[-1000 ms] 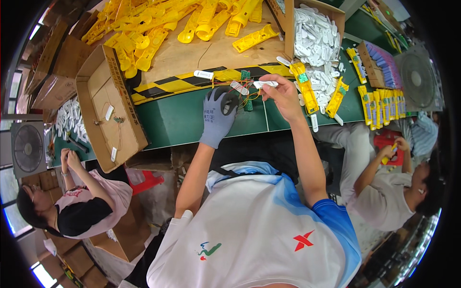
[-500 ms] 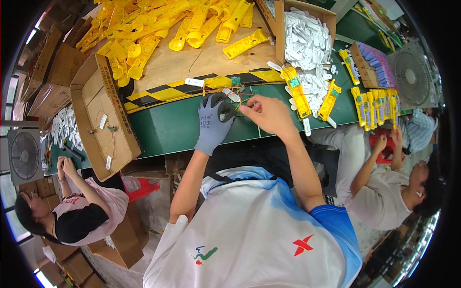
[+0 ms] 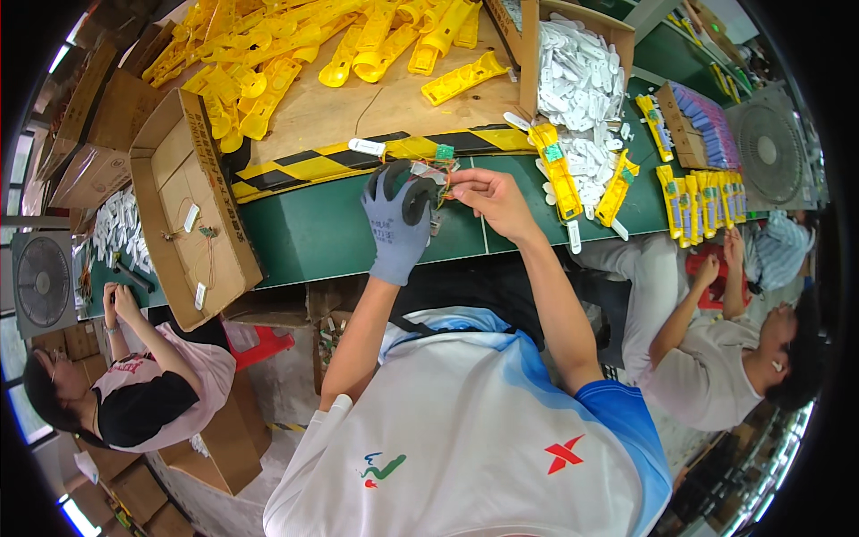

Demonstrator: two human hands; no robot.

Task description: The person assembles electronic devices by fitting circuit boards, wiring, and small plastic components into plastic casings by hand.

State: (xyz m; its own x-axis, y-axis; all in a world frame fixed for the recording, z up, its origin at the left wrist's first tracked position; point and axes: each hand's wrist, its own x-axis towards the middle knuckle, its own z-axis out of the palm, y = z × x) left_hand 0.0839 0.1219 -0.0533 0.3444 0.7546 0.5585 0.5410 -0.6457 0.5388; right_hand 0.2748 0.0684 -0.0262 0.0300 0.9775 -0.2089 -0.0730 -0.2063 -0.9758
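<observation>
My left hand (image 3: 395,224), in a grey-blue glove with dark fingertips, is closed around part of a bundle of thin coloured wires (image 3: 440,168). A green circuit board (image 3: 445,152) sticks up from the bundle just beyond the fingers, and a white plastic piece (image 3: 367,147) lies past them on the striped edge. My bare right hand (image 3: 494,201) pinches the wires from the right, thumb and forefinger together. Some of the wired parts are hidden by the glove.
Yellow plastic housings (image 3: 268,76) heap on the wooden board beyond the black-and-yellow strip (image 3: 304,166). White pieces fill a box (image 3: 582,72) at the far right; yellow housings with boards (image 3: 557,174) lie nearby. A cardboard tray (image 3: 157,215) stands left. People sit on both sides.
Both hands have drawn closer together around the wires. My right hand has turned, its fingers now pointing left, and the wires are bunched more tightly. The white piece has shifted slightly.
</observation>
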